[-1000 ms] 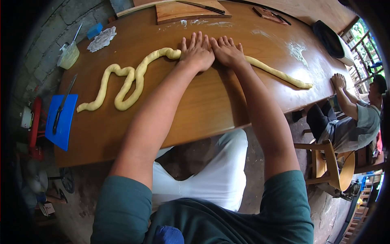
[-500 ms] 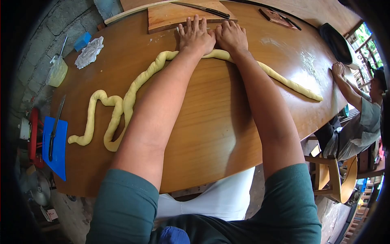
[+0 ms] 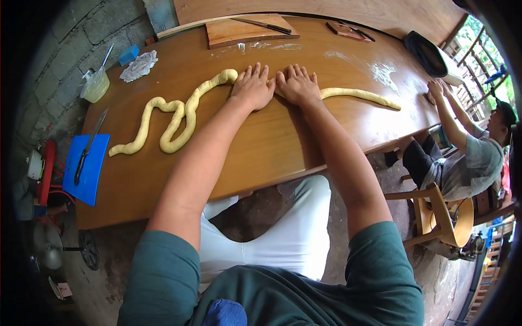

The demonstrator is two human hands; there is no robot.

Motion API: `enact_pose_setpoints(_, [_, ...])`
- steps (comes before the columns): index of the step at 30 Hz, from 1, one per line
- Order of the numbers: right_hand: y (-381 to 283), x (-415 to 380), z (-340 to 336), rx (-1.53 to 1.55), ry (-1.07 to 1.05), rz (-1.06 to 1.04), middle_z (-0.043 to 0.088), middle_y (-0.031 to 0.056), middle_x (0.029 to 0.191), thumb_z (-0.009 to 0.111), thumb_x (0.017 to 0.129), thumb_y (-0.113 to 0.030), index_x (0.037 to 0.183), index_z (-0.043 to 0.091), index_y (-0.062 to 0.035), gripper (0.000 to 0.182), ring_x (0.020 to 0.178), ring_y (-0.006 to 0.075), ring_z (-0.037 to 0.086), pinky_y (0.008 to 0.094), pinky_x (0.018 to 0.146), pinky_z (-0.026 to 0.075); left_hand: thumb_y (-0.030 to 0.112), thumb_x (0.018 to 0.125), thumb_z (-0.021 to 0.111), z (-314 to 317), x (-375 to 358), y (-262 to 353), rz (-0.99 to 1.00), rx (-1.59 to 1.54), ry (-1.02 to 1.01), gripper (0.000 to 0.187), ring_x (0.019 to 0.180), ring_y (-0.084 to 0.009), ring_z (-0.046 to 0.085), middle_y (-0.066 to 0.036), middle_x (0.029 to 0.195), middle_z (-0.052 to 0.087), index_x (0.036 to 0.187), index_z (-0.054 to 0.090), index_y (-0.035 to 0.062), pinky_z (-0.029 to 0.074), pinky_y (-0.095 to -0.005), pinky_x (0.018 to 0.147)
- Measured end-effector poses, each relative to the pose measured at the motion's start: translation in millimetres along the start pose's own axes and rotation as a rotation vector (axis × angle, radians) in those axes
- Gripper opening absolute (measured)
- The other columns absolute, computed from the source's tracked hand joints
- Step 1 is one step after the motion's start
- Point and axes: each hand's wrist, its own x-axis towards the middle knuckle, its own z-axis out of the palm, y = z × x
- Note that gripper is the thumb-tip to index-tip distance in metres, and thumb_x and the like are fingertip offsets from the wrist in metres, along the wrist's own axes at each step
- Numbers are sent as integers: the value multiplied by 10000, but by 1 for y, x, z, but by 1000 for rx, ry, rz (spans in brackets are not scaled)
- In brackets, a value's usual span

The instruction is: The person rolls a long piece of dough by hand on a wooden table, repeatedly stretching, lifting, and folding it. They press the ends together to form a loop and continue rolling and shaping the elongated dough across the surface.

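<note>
A long, pale yellow rope of dough (image 3: 191, 111) winds across the wooden table (image 3: 244, 157). Its left part lies in loose bends, and its right part tapers to a thin end. My left hand (image 3: 253, 88) rests palm down over the middle of the rope, fingers stretched out. Beside it, my right hand (image 3: 298, 86) also presses flat on the dough, with its fingers extended. The two hands nearly meet at the thumbs, and the stretch of dough beneath them is mostly hidden.
Beyond my hands lies a wooden board (image 3: 239, 33) with a knife (image 3: 262, 25). At left are a blue mat (image 3: 98, 163) with another knife (image 3: 82, 163), crumpled paper (image 3: 139, 66) and a plastic tub (image 3: 97, 87). A black tray (image 3: 424, 53) and a seated person (image 3: 473, 152) are at right.
Both hands have slid toward me, away from the wooden board, rolling the middle of the dough rope along beneath them. The camera view has shifted too.
</note>
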Motion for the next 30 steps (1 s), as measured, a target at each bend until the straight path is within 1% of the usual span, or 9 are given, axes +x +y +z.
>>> enact_pose_setpoints(7, [1, -119, 3, -37, 183, -297, 440, 209, 1658, 438, 1088, -520, 1594, 415, -14, 716, 1569, 356, 374, 550, 1311, 208, 441, 1108, 451, -31, -120, 13, 134, 46, 59, 708, 1597, -356, 329, -196, 1725, 345, 1661, 331, 17, 227, -466, 1331])
enact_pose_setpoints(10, [19, -161, -11, 37, 161, -430, 442, 224, 1650, 427, 1094, -517, 1584, 428, -9, 706, 1568, 361, 374, 547, 1312, 211, 400, 1095, 504, -43, -150, 24, 135, 80, 59, 689, 1572, -363, 376, -188, 1707, 383, 1656, 351, 29, 266, -477, 1318])
enact_pose_setpoints(13, [48, -163, -21, 36, 123, -359, 394, 197, 1694, 382, 1122, -514, 1614, 406, -13, 703, 1607, 334, 313, 525, 1329, 180, 414, 1097, 495, -50, -156, 52, 400, 40, 171, 685, 1594, -354, 339, -159, 1723, 368, 1669, 347, 66, 236, -498, 1329])
enact_pose_setpoints(14, [57, -160, -24, -4, 113, -283, 372, 187, 1713, 360, 1132, -514, 1630, 391, -16, 705, 1622, 321, 285, 518, 1334, 168, 465, 1121, 415, -43, -151, 60, 515, -22, 67, 707, 1624, -362, 267, -160, 1756, 296, 1693, 293, 68, 201, -500, 1341])
enact_pose_setpoints(16, [75, -143, -18, -43, 77, -277, 338, 171, 1735, 310, 1146, -521, 1658, 352, -25, 714, 1643, 298, 232, 510, 1342, 140, 523, 1137, 319, -28, -134, 77, 403, -181, -79, 737, 1649, -370, 186, -150, 1784, 221, 1710, 242, 67, 147, -505, 1350])
enact_pose_setpoints(20, [88, -74, -16, 41, -22, -178, 304, 161, 1753, 256, 1142, -544, 1668, 334, -32, 738, 1653, 300, 199, 516, 1346, 101, 572, 1141, 227, -3, -62, 73, 348, -149, 5, 770, 1657, -373, 146, -140, 1797, 179, 1721, 194, 66, 100, -502, 1353])
enact_pose_setpoints(22, [93, -35, -3, -201, -27, -192, 283, 146, 1766, 238, 1135, -546, 1682, 310, -46, 745, 1657, 312, 184, 526, 1345, 101, 589, 1140, 162, -16, -23, 78, 162, -235, -154, 793, 1666, -364, 100, -126, 1809, 125, 1723, 157, 51, 75, -499, 1353])
enact_pose_setpoints(27, [89, 48, 2, -121, -27, -96, 266, 122, 1777, 235, 1102, -613, 1683, 314, -61, 805, 1659, 299, 186, 542, 1345, 110, 714, 1081, 61, 3, 70, 59, 74, -150, -189, 750, 1678, -317, 4, -33, 1825, 0, 1737, 142, 359, 18, -573, 1337])
enact_pose_setpoints(30, [87, 95, 1, -43, 4, -6, 292, 127, 1765, 247, 1087, -654, 1654, 372, -56, 833, 1653, 298, 203, 546, 1342, 127, 713, 1082, 61, 10, 114, 53, 24, -168, -98, 747, 1679, -310, 1, -39, 1824, -19, 1736, 139, 361, -2, -573, 1336])
